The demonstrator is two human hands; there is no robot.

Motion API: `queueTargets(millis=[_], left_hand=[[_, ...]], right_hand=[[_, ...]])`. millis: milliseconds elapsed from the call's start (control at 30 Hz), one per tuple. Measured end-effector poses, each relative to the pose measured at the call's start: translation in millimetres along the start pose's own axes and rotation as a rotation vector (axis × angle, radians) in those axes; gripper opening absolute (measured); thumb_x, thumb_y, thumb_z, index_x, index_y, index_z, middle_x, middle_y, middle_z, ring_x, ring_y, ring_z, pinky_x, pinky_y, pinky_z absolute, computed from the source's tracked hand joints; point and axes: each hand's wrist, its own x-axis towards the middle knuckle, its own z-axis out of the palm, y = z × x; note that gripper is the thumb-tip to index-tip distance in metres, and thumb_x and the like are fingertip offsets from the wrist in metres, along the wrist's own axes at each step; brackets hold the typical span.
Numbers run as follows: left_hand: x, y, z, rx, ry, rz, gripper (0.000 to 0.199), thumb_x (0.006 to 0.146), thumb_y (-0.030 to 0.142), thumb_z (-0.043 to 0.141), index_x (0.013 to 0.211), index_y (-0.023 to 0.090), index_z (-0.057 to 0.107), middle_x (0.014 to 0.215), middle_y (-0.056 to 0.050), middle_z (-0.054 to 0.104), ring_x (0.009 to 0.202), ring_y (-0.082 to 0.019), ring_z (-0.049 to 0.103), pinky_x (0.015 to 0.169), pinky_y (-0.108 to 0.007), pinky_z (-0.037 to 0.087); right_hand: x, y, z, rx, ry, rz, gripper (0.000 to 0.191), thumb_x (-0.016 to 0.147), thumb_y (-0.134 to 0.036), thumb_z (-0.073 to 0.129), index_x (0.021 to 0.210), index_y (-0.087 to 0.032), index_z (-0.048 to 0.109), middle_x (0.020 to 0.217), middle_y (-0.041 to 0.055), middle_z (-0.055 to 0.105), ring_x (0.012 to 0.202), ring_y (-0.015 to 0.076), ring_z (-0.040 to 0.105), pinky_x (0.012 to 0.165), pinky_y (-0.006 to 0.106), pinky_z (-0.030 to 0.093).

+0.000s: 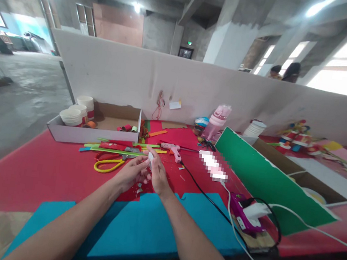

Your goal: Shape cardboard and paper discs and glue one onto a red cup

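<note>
Two forearms (80,222) slant inward; left hand (132,170), right hand (159,176) meet, grip pinching white piece (150,157).

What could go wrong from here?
Burn: the pink plastic glue gun lies just beyond the right hand; if hot, it might catch a finger.
Snag: its thin black cord runs near the right forearm and could drag it.
Drop: the small white piece between right hand and left hand could slip.

Pink bottle (216,124) past fingers (157,166), to right. Purple plug box (245,225) right of fingers, nearer. Pale wall (120,75) beyond fingers. People (291,72) far off, right of fingers.
</note>
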Motion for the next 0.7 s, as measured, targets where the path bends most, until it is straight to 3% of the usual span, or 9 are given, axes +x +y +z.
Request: queueTargets(millis=[133, 200, 300, 367, 533, 600, 700], left_hand=[[5, 11, -15.9, 0.060, 0.150, 0.158, 0.032, 0.064, 0.037, 0.077, 0.082, 0.016, 0.061, 0.058, 0.004, 0.055, 0.045, -0.005, 0.046, 0.043, -0.016, 0.036], [6, 22, -27.7, 0.189, 0.218, 0.254, 0.033, 0.061, 0.037, 0.079, 0.082, 0.015, 0.065, 0.064, 0.001, 0.060, 0.050, -0.007, 0.049, 0.046, -0.018, 0.039], [3, 36, -41.9, 0.338, 0.160, 0.301, 0.039, 0.062, 0.039, 0.077, 0.092, 0.015, 0.070, 0.079, -0.004, 0.068, 0.071, -0.016, 0.061, 0.062, -0.025, 0.049], [0, 40, -46.0, 0.390, 0.094, 0.270, 0.041, 0.064, 0.040, 0.076, 0.096, 0.015, 0.071, 0.084, -0.007, 0.070, 0.077, -0.019, 0.062, 0.067, -0.028, 0.050], [-1, 35, -44.5, 0.512, 0.041, 0.233, 0.041, 0.072, 0.041, 0.068, 0.106, 0.017, 0.068, 0.086, -0.007, 0.069, 0.070, -0.017, 0.061, 0.059, -0.026, 0.048], [2, 32, -43.7, 0.608, 0.111, 0.327, 0.040, 0.076, 0.040, 0.064, 0.110, 0.018, 0.066, 0.085, -0.005, 0.068, 0.069, -0.016, 0.060, 0.058, -0.025, 0.046], [4, 31, -42.1, 0.839, 0.343, 0.591, 0.026, 0.079, 0.035, 0.060, 0.097, 0.019, 0.068, 0.082, -0.004, 0.067, 0.072, -0.016, 0.059, 0.065, -0.026, 0.046]], right_hand=[[6, 3, -2, -0.003, -0.047, 0.020, 0.049, 0.088, -0.057, 0.042, 0.118, -0.024, 0.063, 0.119, 0.0055, 0.063, 0.117, 0.0197, 0.052, 0.103, 0.034, 0.036], [10, 6, -7, 0.003, -0.056, 0.057, 0.045, 0.087, -0.055, 0.047, 0.112, -0.023, 0.066, 0.116, 0.0052, 0.065, 0.112, 0.0201, 0.055, 0.099, 0.033, 0.039], [13, 9, -14, -0.020, -0.046, 0.121, 0.038, 0.084, -0.052, 0.051, 0.098, -0.021, 0.069, 0.094, 0.0038, 0.069, 0.087, 0.0183, 0.061, 0.080, 0.029, 0.047], [12, 9, -16, -0.051, -0.116, 0.166, 0.032, 0.082, -0.048, 0.055, 0.092, -0.020, 0.068, 0.074, 0.0004, 0.066, 0.068, 0.0150, 0.058, 0.067, 0.026, 0.047], [7, 12, -13, -0.047, -0.352, 0.257, 0.030, 0.081, -0.040, 0.056, 0.092, -0.016, 0.068, 0.059, -0.0025, 0.061, 0.052, 0.0118, 0.055, 0.055, 0.023, 0.043], [7, 15, -11, -0.036, -0.350, 0.280, 0.030, 0.082, -0.040, 0.053, 0.090, -0.015, 0.068, 0.057, -0.0017, 0.062, 0.052, 0.0126, 0.058, 0.055, 0.023, 0.044], [8, 19, -11, -0.095, -0.200, 0.234, 0.027, 0.083, -0.037, 0.051, 0.082, -0.015, 0.066, 0.057, 0.0003, 0.065, 0.056, 0.0147, 0.062, 0.056, 0.024, 0.046]])
